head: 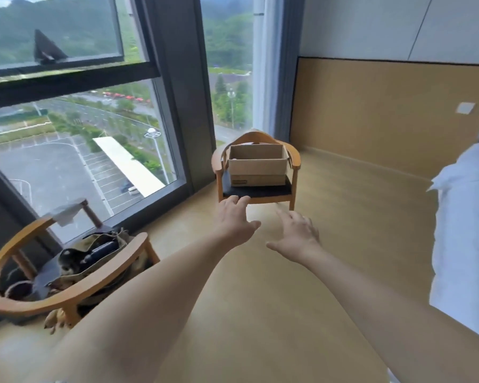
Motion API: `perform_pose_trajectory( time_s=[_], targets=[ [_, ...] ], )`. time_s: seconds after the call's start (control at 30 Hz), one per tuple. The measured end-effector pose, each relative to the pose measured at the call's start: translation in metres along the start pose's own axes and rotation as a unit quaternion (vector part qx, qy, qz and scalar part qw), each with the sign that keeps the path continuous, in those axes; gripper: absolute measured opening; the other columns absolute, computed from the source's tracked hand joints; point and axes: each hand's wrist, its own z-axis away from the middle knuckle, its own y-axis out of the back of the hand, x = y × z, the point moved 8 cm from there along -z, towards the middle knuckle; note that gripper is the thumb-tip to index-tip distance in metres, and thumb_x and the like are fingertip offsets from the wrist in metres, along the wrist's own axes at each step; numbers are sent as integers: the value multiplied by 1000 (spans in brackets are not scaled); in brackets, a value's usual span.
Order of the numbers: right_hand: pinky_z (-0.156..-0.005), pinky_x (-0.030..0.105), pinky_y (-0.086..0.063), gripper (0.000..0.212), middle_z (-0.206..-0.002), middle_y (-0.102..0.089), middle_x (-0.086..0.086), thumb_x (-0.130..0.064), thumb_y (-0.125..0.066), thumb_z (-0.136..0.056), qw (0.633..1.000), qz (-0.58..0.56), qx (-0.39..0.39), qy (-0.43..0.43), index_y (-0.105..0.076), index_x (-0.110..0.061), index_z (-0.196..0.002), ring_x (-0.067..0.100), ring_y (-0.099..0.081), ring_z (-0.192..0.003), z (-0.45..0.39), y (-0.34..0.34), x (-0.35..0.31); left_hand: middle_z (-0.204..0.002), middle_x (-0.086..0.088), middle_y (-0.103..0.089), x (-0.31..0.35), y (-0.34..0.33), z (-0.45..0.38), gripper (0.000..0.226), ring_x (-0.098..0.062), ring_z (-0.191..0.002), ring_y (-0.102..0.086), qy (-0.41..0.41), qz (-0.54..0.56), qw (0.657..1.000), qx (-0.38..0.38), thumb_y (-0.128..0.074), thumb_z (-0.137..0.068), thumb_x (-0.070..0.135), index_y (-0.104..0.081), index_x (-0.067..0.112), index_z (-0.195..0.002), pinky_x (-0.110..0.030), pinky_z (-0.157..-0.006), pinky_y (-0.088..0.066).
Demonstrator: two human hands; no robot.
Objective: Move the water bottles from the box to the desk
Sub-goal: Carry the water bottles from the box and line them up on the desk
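An open cardboard box (257, 164) sits on the dark seat of a wooden armchair (296, 161) by the window, across the floor from me. Its inside is mostly hidden; only a small pale spot shows at the inner left wall, and no bottle is plainly visible. Both my arms are stretched out toward it. My left hand (237, 221) is open with fingers straight, short of the chair's front edge. My right hand (296, 233) is open too, a little lower and to the right. Neither hand holds or touches anything. No desk is in view.
A second wooden armchair (67, 288) at lower left holds bags and dark items. A tall window (80, 161) fills the left side. A bed with white bedding (468, 230) lines the right. Light wooden floor (343, 217) runs between them.
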Motion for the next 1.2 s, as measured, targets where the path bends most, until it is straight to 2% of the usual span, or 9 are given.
perform_pose_trajectory(
  time_s=[0.27,0.4,0.57,0.7,0.87,1.2],
  targets=[
    [-105,42,-37,87,-151,-39,2,-56,-71,-80,999,-7,-10,-44,-27,-34,-153,29,-36,-136,-122,-23,46,-159,-3,-35,-2,-73,-116,75,-27,-146,-29,-16,-12,998,-65,-72,-88,47,-38,29,-152,-47,-116,-32],
    [-106,43,-37,87,-152,-38,1,-56,-70,-81,998,-24,-10,-50,-27,-34,-153,28,-35,-137,-209,-34,63,-157,-4,-36,-7,-90,-200,76,-28,-145,-30,-10,-23,997,-70,-71,-87,48,-37,27,-152,-45,-113,-36],
    [-110,44,-33,86,-159,-30,3,-53,-68,-82,998,-42,-29,-37,-25,-34,-154,29,-28,-143,-331,-22,75,-145,-1,-44,-6,-89,-316,72,-26,-136,-35,18,-28,998,-50,-67,-87,49,-41,25,-150,-41,-106,-41],
    [-106,43,-37,84,-153,-36,2,-55,-68,-84,999,-33,-18,-16,-27,-31,-153,29,-34,-138,-420,-3,77,-145,-1,-45,2,-90,-394,70,-25,-135,-37,34,-14,999,-32,-66,-88,46,-40,24,-150,-41,-104,-43],
    [-107,44,-37,84,-154,-35,3,-56,-67,-84,998,-28,-53,1,-27,-30,-154,29,-33,-139,-497,-22,67,-146,-3,-46,-11,-106,-466,70,-25,-135,-37,51,-11,998,-43,-67,-89,44,-41,22,-150,-41,-106,-44],
    [-106,45,-37,81,-150,-39,2,-55,-66,-83,996,-16,-77,-44,-29,-31,-152,28,-35,-135,-674,-72,58,-148,-3,-45,-72,-157,-649,67,-26,-136,-38,55,14,995,-78,-67,-89,45,-42,25,-147,-42,-104,-41]
  ],
)
